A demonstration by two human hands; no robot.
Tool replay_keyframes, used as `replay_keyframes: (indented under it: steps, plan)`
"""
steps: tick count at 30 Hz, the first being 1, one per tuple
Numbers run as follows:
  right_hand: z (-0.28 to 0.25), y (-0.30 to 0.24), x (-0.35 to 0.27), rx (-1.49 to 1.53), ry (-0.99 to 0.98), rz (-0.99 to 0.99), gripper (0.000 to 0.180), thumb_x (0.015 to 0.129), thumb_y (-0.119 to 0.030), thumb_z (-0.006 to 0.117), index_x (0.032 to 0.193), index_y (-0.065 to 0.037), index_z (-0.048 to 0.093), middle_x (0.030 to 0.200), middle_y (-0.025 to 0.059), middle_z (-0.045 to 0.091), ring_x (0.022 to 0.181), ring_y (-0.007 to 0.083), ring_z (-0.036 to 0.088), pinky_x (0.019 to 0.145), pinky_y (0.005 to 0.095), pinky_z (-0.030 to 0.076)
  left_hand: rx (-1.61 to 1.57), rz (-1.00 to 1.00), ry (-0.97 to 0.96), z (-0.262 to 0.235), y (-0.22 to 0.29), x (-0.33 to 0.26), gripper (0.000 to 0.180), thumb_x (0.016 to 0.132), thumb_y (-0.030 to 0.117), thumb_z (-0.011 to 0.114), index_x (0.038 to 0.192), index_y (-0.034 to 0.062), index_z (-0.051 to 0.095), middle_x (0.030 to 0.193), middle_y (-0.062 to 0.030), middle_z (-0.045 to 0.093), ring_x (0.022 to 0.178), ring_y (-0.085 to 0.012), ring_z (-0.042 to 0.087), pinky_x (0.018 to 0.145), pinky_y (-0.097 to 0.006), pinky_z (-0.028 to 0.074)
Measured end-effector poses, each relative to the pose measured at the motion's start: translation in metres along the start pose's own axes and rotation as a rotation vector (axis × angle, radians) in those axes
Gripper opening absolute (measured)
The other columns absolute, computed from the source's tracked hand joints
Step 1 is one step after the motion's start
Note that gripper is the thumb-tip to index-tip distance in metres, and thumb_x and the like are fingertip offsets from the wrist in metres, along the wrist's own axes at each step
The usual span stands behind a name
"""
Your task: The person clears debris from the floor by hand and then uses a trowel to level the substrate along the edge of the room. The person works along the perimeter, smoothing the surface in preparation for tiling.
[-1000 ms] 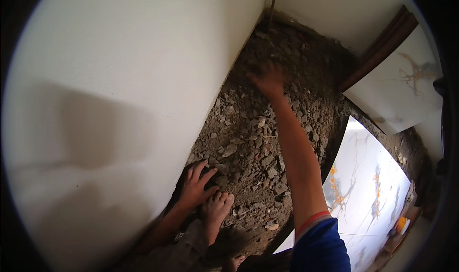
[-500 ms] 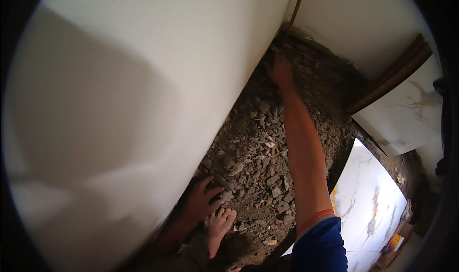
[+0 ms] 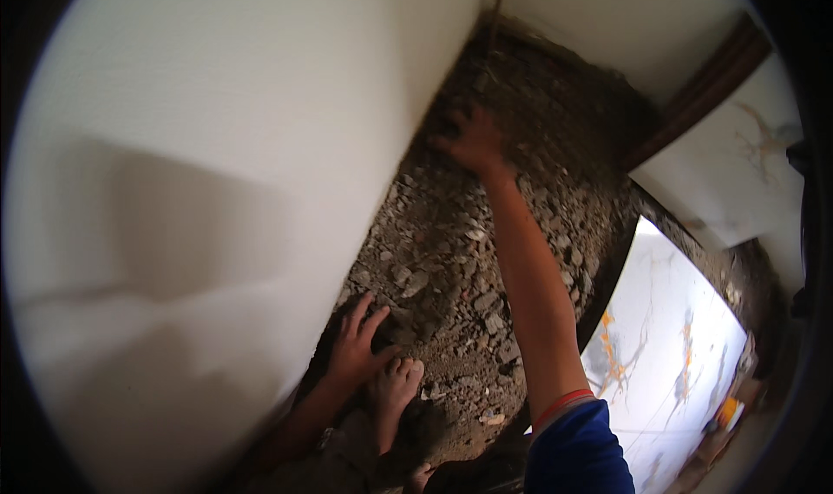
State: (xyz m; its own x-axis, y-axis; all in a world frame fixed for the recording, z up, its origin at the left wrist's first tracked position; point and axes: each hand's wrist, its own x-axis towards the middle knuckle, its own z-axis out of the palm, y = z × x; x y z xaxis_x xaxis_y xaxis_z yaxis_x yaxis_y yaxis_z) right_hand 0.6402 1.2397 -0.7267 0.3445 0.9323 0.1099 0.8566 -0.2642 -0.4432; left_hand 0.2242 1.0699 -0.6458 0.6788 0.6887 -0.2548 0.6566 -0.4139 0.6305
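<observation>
Loose grey-brown rubble (image 3: 473,277), made of stone bits and soil, covers the ground along the white wall. My right arm stretches far over it, and my right hand (image 3: 473,142) lies palm down on the darker soil near the wall's base. Its fingers are spread, and no held object shows. Closer to me, my left hand (image 3: 356,346) rests at the wall's foot, fingers apart and touching the stones. A bare foot (image 3: 399,398) is planted right beside it.
The white wall (image 3: 217,190) rises on the left. A thin brown rod (image 3: 496,16) stands in the far corner. At right are a dark reddish-brown frame piece (image 3: 703,90), a marble-patterned tile (image 3: 668,346), another tile (image 3: 729,181) and a small yellow-orange item (image 3: 731,413).
My right hand has drawn back from the far corner toward me, its fingers now spread on the soil. The left hand's fingers have straightened a little. The whole view has shifted slightly.
</observation>
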Motion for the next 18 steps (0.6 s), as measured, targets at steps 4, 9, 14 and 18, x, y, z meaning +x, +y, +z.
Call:
replay_keyframes:
  steps: [4,9,14,18]
  plan:
    - [-0.028,-0.015,-0.099,-0.067,-0.152,-0.250,0.061,0.085,-0.060,0.070,0.135,-0.025,0.064,0.159,0.0145,0.045,0.145,0.0448,0.041,0.104,0.0693,0.044,0.010,-0.068,-0.062,0.008,0.005,0.000,0.077,0.088,0.028,0.086,0.154,0.0151,0.049,0.162,-0.0126,0.040,0.151,-0.0401,0.038,0.122,-0.067,0.026]
    - [-0.079,-0.084,-0.214,-0.097,-0.437,-0.459,0.056,0.094,-0.051,0.064,0.141,-0.022,0.058,0.156,0.0082,0.048,0.150,0.0356,0.037,0.111,0.0637,0.042,-0.074,0.207,0.119,0.013,0.014,0.005,0.051,0.087,0.012,0.078,0.135,0.0075,0.063,0.135,-0.0147,0.061,0.126,-0.0395,0.058,0.106,-0.050,0.048]
    - [-0.119,-0.023,-0.202,0.067,-0.136,-0.140,0.068,0.097,-0.067,0.056,0.149,-0.023,0.055,0.162,0.0152,0.043,0.148,0.0386,0.043,0.119,0.0641,0.033,-0.015,0.305,0.428,0.008,0.022,0.073,0.040,0.094,0.014,0.072,0.133,0.0073,0.065,0.135,-0.0190,0.058,0.129,-0.0396,0.055,0.107,-0.050,0.048]
    - [-0.108,0.028,-0.192,-0.144,0.001,0.284,0.084,0.093,-0.084,0.046,0.157,-0.029,0.050,0.169,0.0158,0.035,0.157,0.0426,0.026,0.125,0.0674,0.018,0.199,0.298,0.345,0.021,0.035,0.147,0.049,0.097,0.029,0.073,0.143,0.0164,0.062,0.154,-0.0139,0.049,0.142,-0.0404,0.045,0.118,-0.053,0.039]
